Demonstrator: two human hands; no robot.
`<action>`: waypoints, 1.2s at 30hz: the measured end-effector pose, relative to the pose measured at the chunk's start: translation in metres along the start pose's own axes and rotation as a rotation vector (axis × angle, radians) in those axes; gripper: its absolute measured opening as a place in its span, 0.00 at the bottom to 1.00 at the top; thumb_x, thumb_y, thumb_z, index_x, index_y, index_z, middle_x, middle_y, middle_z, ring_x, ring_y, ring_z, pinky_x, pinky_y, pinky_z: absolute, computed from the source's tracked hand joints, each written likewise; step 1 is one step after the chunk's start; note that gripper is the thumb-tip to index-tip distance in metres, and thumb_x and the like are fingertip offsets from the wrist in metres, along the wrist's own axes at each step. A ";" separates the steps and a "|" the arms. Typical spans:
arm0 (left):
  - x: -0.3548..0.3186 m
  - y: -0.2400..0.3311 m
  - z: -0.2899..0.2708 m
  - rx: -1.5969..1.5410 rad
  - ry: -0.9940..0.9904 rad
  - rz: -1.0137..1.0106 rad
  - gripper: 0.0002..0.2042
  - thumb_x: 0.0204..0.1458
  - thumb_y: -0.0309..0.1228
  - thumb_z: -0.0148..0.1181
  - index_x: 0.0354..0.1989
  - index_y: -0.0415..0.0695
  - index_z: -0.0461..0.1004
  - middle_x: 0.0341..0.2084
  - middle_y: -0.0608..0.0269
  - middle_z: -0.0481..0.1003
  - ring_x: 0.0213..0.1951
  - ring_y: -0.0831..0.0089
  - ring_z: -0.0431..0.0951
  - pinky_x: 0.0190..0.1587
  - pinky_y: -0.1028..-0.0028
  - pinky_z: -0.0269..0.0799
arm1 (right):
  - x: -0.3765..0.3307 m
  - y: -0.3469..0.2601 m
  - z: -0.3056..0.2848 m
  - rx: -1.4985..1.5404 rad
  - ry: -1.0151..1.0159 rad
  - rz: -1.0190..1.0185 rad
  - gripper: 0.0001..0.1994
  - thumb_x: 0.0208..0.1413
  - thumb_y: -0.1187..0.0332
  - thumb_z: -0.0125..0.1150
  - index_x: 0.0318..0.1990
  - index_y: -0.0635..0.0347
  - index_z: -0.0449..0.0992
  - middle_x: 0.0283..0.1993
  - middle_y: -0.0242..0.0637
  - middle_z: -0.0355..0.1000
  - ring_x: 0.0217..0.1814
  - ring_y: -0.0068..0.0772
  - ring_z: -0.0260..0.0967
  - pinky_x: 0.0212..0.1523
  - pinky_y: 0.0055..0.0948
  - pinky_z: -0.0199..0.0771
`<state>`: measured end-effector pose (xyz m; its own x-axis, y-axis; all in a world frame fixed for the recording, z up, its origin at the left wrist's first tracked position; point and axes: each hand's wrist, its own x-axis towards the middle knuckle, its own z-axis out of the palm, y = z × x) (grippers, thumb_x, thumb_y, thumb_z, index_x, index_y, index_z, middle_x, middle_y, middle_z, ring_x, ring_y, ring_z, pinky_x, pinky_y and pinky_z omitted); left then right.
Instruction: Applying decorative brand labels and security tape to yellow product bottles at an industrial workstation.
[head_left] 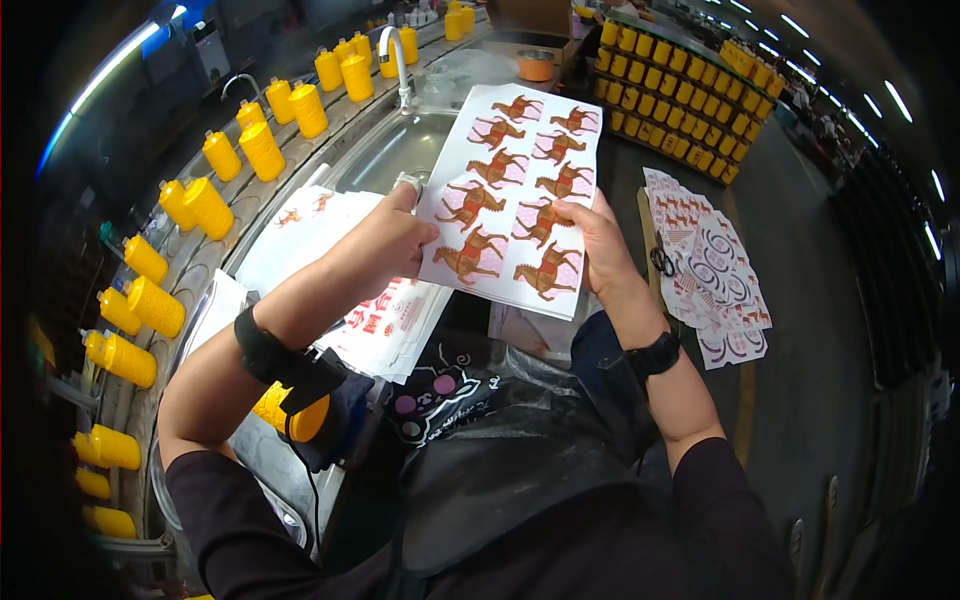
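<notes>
Between both hands, above my lap, I hold a white printed sheet (508, 215) with two columns of brown horses. Its lower edge shows more sheets stacked beneath. My left hand (405, 238) is closed on the left edge, with something white around a fingertip. On the opposite edge my right hand (607, 250) grips with the thumb on top, its other fingers hidden behind the paper. Under my left forearm lie loose white sheets (305, 235), some with horse prints. A pile printed in red (395, 320) lies nearer to me.
A metal sink (395, 155) with a white curved faucet (390, 65) stands ahead. Yellow bottles (262, 150) line a curving conveyor at left. Printed sheets (710, 265) and black scissors (661, 262) lie at right. Farther off are an orange pot (536, 66) and a bottle rack (690, 95).
</notes>
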<state>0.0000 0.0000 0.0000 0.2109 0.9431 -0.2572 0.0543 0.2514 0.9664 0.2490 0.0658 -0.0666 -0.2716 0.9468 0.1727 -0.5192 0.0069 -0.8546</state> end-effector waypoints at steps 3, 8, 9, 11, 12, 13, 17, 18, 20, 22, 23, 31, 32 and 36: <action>-0.014 0.016 0.020 0.039 0.106 0.079 0.23 0.61 0.27 0.40 0.61 0.27 0.48 0.54 0.36 0.67 0.48 0.45 0.77 0.47 0.50 0.77 | 0.000 0.004 0.007 0.027 -0.042 -0.047 0.28 0.53 0.80 0.55 0.61 0.65 0.53 0.56 0.47 0.65 0.58 0.40 0.67 0.55 0.39 0.75; -0.019 0.028 0.035 -0.028 0.257 -0.080 0.25 0.50 0.12 0.41 0.60 0.29 0.52 0.50 0.41 0.64 0.48 0.50 0.76 0.47 0.55 0.79 | 0.000 0.006 0.012 0.055 -0.049 -0.032 0.26 0.51 0.84 0.53 0.57 0.66 0.53 0.56 0.51 0.64 0.56 0.41 0.70 0.53 0.38 0.77; -0.019 0.028 0.037 -0.031 0.276 -0.077 0.26 0.49 0.12 0.40 0.60 0.28 0.51 0.50 0.40 0.63 0.49 0.50 0.75 0.48 0.55 0.79 | 0.001 0.006 0.012 0.056 -0.037 -0.004 0.26 0.50 0.85 0.52 0.57 0.66 0.52 0.56 0.51 0.64 0.57 0.42 0.70 0.53 0.38 0.77; -0.023 0.027 0.046 -0.029 0.312 -0.034 0.27 0.49 0.12 0.39 0.61 0.29 0.50 0.51 0.40 0.63 0.51 0.50 0.74 0.48 0.54 0.79 | 0.001 -0.001 0.009 0.093 -0.126 0.007 0.27 0.50 0.85 0.52 0.58 0.67 0.52 0.57 0.52 0.63 0.57 0.42 0.69 0.53 0.38 0.77; -0.026 0.027 0.052 -0.039 0.339 -0.047 0.27 0.49 0.12 0.39 0.61 0.28 0.50 0.51 0.39 0.63 0.52 0.49 0.74 0.48 0.53 0.78 | 0.000 -0.006 0.007 0.109 -0.138 0.047 0.28 0.49 0.86 0.52 0.58 0.67 0.51 0.57 0.53 0.63 0.57 0.43 0.69 0.54 0.38 0.77; -0.024 0.025 0.052 -0.077 0.350 -0.054 0.27 0.49 0.12 0.39 0.62 0.28 0.49 0.52 0.39 0.62 0.52 0.49 0.74 0.49 0.52 0.77 | 0.008 -0.011 0.007 0.087 -0.175 0.058 0.28 0.49 0.86 0.52 0.58 0.67 0.51 0.57 0.53 0.63 0.57 0.43 0.69 0.54 0.38 0.77; -0.038 0.017 0.053 -0.103 0.481 0.000 0.21 0.52 0.14 0.36 0.56 0.24 0.53 0.47 0.35 0.68 0.44 0.45 0.79 0.41 0.53 0.81 | 0.012 -0.006 0.019 0.104 -0.278 0.127 0.31 0.47 0.88 0.51 0.60 0.67 0.50 0.59 0.54 0.62 0.58 0.45 0.69 0.55 0.41 0.76; -0.047 0.013 0.044 -0.131 0.500 0.001 0.21 0.51 0.14 0.35 0.57 0.24 0.53 0.48 0.35 0.68 0.44 0.44 0.79 0.42 0.52 0.81 | 0.012 0.005 0.030 0.088 -0.248 0.136 0.32 0.46 0.88 0.51 0.60 0.67 0.50 0.59 0.54 0.62 0.58 0.46 0.68 0.56 0.41 0.75; -0.062 0.003 0.035 -0.175 0.564 0.013 0.22 0.50 0.13 0.33 0.56 0.23 0.53 0.48 0.32 0.68 0.47 0.43 0.77 0.43 0.51 0.79 | 0.010 0.025 0.045 0.141 -0.325 0.167 0.32 0.45 0.88 0.52 0.60 0.68 0.51 0.59 0.53 0.62 0.59 0.46 0.68 0.56 0.42 0.75; -0.071 -0.004 0.026 -0.137 0.609 -0.061 0.24 0.51 0.13 0.36 0.60 0.26 0.50 0.52 0.34 0.64 0.50 0.47 0.75 0.47 0.50 0.77 | 0.011 0.039 0.054 0.153 -0.331 0.229 0.32 0.45 0.87 0.54 0.60 0.69 0.52 0.58 0.54 0.63 0.58 0.46 0.69 0.56 0.43 0.76; -0.076 -0.006 0.020 -0.212 0.600 -0.090 0.28 0.49 0.11 0.39 0.63 0.28 0.48 0.56 0.35 0.59 0.52 0.49 0.74 0.50 0.52 0.76 | 0.010 0.047 0.056 0.158 -0.314 0.314 0.32 0.45 0.87 0.54 0.60 0.69 0.51 0.58 0.53 0.63 0.57 0.47 0.70 0.55 0.43 0.76; -0.128 -0.011 0.006 -0.138 0.589 -0.075 0.25 0.60 0.36 0.54 0.59 0.38 0.52 0.56 0.41 0.63 0.53 0.50 0.74 0.56 0.56 0.72 | 0.140 0.078 0.016 -0.023 -0.098 0.025 0.27 0.43 0.89 0.52 0.54 0.73 0.59 0.50 0.55 0.70 0.45 0.49 0.76 0.41 0.43 0.84; -0.139 -0.009 0.003 -0.094 0.581 -0.020 0.25 0.59 0.39 0.56 0.57 0.39 0.54 0.56 0.41 0.66 0.54 0.52 0.73 0.56 0.57 0.71 | 0.170 0.087 0.012 -0.241 0.132 -0.016 0.31 0.41 0.89 0.54 0.56 0.71 0.54 0.52 0.55 0.66 0.49 0.47 0.74 0.44 0.40 0.81; -0.185 -0.002 -0.006 -0.201 0.620 0.091 0.25 0.60 0.38 0.54 0.58 0.38 0.54 0.53 0.41 0.69 0.53 0.55 0.75 0.55 0.59 0.73 | 0.265 0.126 -0.016 -0.841 0.391 -0.029 0.35 0.42 0.80 0.62 0.58 0.67 0.50 0.57 0.56 0.61 0.59 0.50 0.65 0.58 0.39 0.68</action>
<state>-0.0453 -0.1735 0.0461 -0.3984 0.8982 -0.1860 -0.1337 0.1437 0.9805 0.1246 0.3223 -0.1362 0.1048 0.9826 0.1531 0.2787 0.1187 -0.9530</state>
